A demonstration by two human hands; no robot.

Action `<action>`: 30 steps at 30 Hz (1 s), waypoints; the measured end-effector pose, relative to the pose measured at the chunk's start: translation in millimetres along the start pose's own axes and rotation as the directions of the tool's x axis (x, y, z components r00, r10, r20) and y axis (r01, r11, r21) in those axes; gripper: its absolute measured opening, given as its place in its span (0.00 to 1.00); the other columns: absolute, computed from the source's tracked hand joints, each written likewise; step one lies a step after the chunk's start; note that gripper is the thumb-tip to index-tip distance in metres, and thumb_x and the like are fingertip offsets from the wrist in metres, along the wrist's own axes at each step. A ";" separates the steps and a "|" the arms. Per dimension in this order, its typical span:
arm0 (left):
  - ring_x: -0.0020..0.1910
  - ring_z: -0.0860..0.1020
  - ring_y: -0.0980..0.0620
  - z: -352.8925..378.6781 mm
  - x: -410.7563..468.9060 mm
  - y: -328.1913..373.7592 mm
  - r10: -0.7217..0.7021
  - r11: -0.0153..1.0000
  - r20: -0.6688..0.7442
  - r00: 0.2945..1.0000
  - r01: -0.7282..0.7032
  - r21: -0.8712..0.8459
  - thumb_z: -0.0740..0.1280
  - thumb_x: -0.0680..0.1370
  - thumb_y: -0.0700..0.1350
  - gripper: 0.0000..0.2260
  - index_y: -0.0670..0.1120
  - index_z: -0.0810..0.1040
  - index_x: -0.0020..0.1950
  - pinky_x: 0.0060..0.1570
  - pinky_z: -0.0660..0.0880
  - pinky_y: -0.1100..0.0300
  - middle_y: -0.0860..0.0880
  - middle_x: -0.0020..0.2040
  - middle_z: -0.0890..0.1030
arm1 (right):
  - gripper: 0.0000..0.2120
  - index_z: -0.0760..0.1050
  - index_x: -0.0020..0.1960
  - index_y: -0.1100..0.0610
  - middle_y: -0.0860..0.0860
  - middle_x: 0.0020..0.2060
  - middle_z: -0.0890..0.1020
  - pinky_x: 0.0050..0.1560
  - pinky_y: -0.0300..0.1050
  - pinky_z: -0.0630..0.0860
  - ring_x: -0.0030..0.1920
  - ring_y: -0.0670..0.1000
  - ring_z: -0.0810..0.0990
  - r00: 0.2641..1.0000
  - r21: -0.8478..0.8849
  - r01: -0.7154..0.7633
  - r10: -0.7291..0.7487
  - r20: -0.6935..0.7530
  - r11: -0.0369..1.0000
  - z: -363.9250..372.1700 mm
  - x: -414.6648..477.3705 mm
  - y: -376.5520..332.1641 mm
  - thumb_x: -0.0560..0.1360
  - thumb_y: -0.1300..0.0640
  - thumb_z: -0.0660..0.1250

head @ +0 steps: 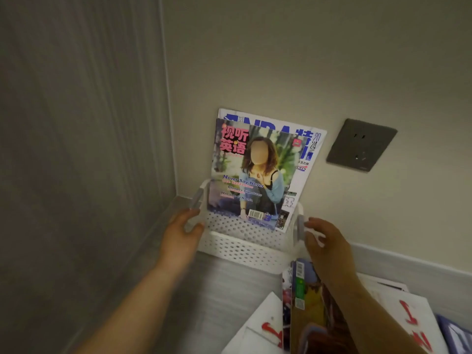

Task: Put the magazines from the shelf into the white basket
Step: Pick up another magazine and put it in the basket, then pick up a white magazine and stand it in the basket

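A white perforated basket (242,249) stands on the floor in the corner against the wall. Two magazines stand upright in it: a colourful one with red Chinese title (250,175) in front, and a blue-and-white NBA one (310,144) behind, leaning on the wall. My left hand (182,232) curls around the basket's left handle area. At the basket's right handle, my right hand (321,241) grips with curled fingers. More magazines (304,302) stand on edge at the lower right, under my right forearm.
A grey wall socket (361,145) sits on the wall right of the basket. White sheets with red marks (413,318) and other papers lie at the bottom right. A panelled wall runs along the left; grey floor lies below the basket.
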State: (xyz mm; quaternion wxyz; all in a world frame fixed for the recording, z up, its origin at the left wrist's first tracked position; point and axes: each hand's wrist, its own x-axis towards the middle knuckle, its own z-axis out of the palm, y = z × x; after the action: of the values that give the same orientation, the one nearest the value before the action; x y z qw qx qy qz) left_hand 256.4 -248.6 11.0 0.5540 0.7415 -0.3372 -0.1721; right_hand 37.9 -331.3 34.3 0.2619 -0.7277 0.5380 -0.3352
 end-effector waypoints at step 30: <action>0.48 0.73 0.43 -47.8 -237.0 -7.6 -0.421 0.907 0.474 0.773 0.350 0.236 0.55 0.79 0.38 0.04 0.45 0.68 0.49 0.48 0.71 0.53 0.42 0.48 0.74 | 0.28 0.35 0.72 0.49 0.53 0.75 0.40 0.73 0.48 0.37 0.75 0.53 0.40 0.918 -0.625 0.067 0.198 0.345 0.778 -46.0 -262.6 113.2 0.77 0.42 0.41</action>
State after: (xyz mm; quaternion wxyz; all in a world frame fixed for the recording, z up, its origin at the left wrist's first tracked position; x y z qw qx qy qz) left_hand 119.8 -49.9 -8.5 0.3451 0.7569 -0.3240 -0.4506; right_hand -117.8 -112.7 -74.5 0.1199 -0.8051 0.5804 0.0241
